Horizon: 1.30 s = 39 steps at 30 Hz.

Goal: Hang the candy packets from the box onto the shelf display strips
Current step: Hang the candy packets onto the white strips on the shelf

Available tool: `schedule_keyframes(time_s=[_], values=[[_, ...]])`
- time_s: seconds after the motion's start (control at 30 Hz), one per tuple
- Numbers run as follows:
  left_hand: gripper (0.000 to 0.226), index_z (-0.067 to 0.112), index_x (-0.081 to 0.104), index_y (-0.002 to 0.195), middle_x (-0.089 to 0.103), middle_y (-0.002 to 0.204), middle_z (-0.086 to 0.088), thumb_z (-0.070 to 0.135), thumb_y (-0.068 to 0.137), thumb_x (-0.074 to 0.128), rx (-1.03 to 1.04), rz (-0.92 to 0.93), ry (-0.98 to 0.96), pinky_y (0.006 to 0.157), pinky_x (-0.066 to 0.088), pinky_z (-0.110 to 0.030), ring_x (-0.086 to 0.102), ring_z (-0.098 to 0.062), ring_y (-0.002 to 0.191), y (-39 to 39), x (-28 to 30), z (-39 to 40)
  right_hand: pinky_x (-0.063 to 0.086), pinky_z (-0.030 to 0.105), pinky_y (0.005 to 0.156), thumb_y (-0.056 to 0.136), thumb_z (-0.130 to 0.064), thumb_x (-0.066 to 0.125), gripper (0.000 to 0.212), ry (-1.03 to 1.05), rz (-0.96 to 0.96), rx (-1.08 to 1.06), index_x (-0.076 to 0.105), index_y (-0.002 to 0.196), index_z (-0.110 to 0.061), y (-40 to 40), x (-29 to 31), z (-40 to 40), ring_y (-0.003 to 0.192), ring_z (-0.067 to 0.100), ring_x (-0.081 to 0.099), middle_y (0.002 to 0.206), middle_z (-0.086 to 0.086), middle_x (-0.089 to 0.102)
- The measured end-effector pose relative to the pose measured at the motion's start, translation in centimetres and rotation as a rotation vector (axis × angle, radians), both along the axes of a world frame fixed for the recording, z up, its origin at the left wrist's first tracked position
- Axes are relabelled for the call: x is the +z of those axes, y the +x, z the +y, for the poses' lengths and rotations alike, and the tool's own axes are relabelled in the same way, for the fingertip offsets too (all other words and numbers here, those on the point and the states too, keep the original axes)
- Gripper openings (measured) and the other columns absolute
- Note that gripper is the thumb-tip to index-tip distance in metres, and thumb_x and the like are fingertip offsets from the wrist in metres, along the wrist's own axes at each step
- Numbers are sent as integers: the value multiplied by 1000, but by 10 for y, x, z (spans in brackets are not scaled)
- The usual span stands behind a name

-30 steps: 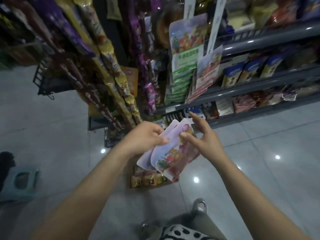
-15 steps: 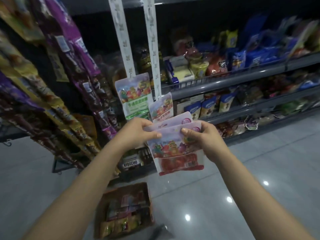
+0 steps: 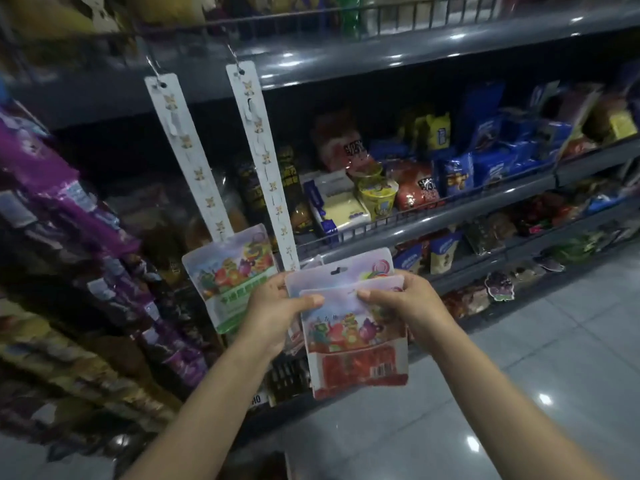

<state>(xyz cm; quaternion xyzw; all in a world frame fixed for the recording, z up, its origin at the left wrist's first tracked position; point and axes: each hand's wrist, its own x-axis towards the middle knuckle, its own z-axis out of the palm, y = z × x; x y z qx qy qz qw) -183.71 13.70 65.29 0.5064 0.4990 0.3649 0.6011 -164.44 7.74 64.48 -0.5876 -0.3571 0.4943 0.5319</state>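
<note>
My left hand [image 3: 277, 313] and my right hand [image 3: 405, 306] both pinch the top edges of a small stack of candy packets [image 3: 353, 337], pale purple with cartoon fruit and red candy below. The front packet sits lower than the one behind it, whose hang hole shows. Two white display strips hang from the upper shelf: the left strip [image 3: 188, 157] carries a green-bottomed packet [image 3: 232, 275] at its lower end, and the right strip [image 3: 263, 157] ends just above the stack. The box edge [image 3: 277, 467] barely shows at the bottom.
Grey metal shelves [image 3: 433, 223] with snack bags and cups run to the right. Hanging rows of purple and yellow packets [image 3: 69, 237] crowd the left. Glossy grey floor tiles [image 3: 519, 393] lie below on the right.
The view has tilted up from the floor and box to the shelf strips. Both hands have raised the packet stack towards the lower end of the right strip.
</note>
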Motion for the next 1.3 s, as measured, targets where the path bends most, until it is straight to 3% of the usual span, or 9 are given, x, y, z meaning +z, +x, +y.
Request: schedule_keyframes(time_s=[0.13, 0.27, 0.47, 0.57, 0.7, 0.8, 0.9, 1.07, 1.3], values=[[34, 7, 68, 100, 74, 92, -3, -10, 71, 73, 58, 18, -24, 74, 58, -34, 71, -20, 83, 9, -14, 27, 59, 41, 73, 71, -12, 80, 21, -69, -22, 76, 70, 88, -6, 13, -12, 35, 75, 30, 71, 82, 12, 74], [35, 10, 68, 102, 74, 93, -1, -9, 73, 72, 113, 9, -22, 65, 57, -26, 72, -15, 82, 19, -23, 43, 58, 45, 78, 71, -15, 79, 13, -131, -30, 92, 71, 80, -10, 22, -27, 67, 76, 31, 71, 81, 12, 74], [20, 15, 65, 99, 72, 95, 0, 3, 84, 67, 263, 2, -22, 57, 52, -17, 70, -8, 74, 39, -28, 59, 57, 49, 79, 72, -10, 78, 20, -191, 27, 161, 69, 89, -5, 38, -34, 112, 81, 36, 70, 87, 18, 73], [14, 23, 62, 91, 69, 93, 2, 12, 84, 68, 391, 22, -8, 68, 50, -20, 66, -13, 85, 45, -30, 66, 55, 52, 82, 72, -12, 78, 24, -239, 56, 228, 69, 93, -5, 50, -34, 132, 85, 38, 69, 89, 19, 73], [21, 20, 62, 103, 66, 101, 1, 18, 84, 69, 463, 36, 39, 78, 50, -22, 62, -11, 96, 52, -30, 71, 50, 61, 86, 59, -31, 85, 43, -250, 24, 336, 72, 94, -9, 62, -32, 156, 97, 45, 64, 96, 21, 71], [17, 20, 60, 103, 65, 99, 4, 20, 87, 66, 482, 43, 49, 73, 47, -17, 61, -7, 93, 59, -30, 67, 54, 52, 84, 68, -23, 81, 33, -244, 46, 416, 71, 96, -7, 66, -27, 166, 89, 37, 69, 93, 16, 73], [10, 19, 58, 96, 67, 98, 1, 23, 89, 63, 488, 32, 25, 70, 47, -22, 65, -13, 91, 60, -31, 63, 58, 37, 68, 77, -13, 74, 22, -219, 99, 477, 69, 96, -5, 68, -24, 171, 79, 30, 71, 91, 15, 73], [9, 17, 65, 96, 74, 87, 4, 21, 91, 59, 388, -25, 9, 69, 52, -23, 71, -12, 82, 49, -24, 56, 56, 49, 81, 76, -12, 74, 23, -161, 121, 478, 69, 97, -4, 58, -18, 173, 87, 36, 70, 94, 17, 73], [5, 11, 65, 83, 73, 70, 5, 15, 85, 66, 502, -122, 6, 54, 52, -19, 70, -9, 64, 39, -18, 49, 59, 47, 72, 80, -15, 72, 18, -12, -15, 383, 68, 94, -4, 42, -7, 159, 77, 31, 72, 86, 13, 74]])
